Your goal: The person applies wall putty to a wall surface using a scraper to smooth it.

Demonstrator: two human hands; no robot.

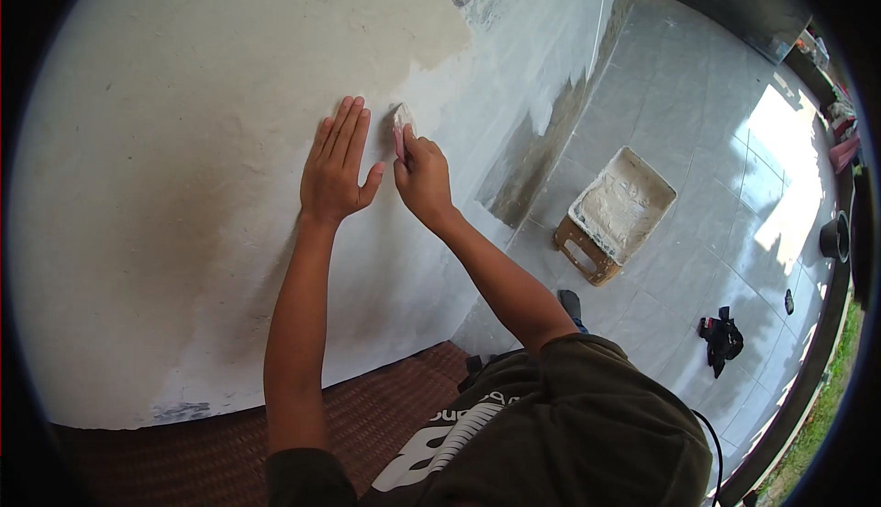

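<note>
Whitish, patchy wall [211, 122] beside grey tile floor [707, 204]

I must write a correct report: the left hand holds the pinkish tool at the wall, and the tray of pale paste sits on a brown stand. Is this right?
The hand is wrong: in the head view, the right hand holds the pinkish tool at the wall, while the left hand holds nothing. The tray of pale paste sits on a brown stand.

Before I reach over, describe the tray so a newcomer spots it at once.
Find the wall, then the tiled floor beside it. On a brown stool there sits the tray. It's pale, rectangular and smeared with whitish paste, unlike the dark bucket.
</note>
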